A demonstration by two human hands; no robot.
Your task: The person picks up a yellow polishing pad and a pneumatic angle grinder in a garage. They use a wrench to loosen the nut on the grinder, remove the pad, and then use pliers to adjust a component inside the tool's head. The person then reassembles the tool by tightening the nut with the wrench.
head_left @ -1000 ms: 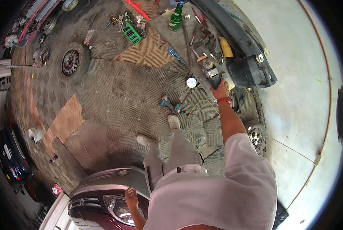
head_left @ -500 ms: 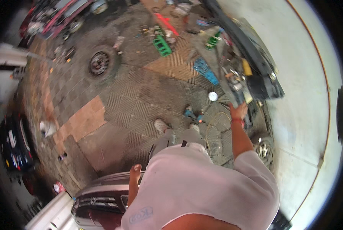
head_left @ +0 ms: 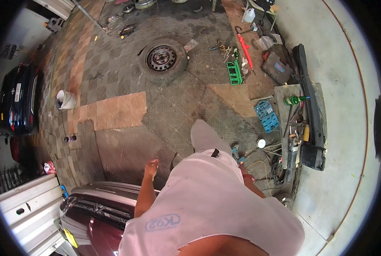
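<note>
My left hand hangs beside the front of a dark red car. Its fingers are curled in, and nothing shows in them. Close against my right hip, my right hand is partly covered by my pale shirt; a red band circles that wrist. Its fingers are too hidden to make out. Just beyond it, a teal power tool shows in part on the floor. A round white lid-like disc is farther right, beside a low bench.
On the bench are a green bottle and a long black trim piece. A blue socket case, green tray, red bar and wheel lie ahead. A white bucket stands left, near a dark car.
My right hand has left the bench area and dropped to my hip. My body has turned toward the right, and one leg has stepped forward. My left hand still hangs at my side.
</note>
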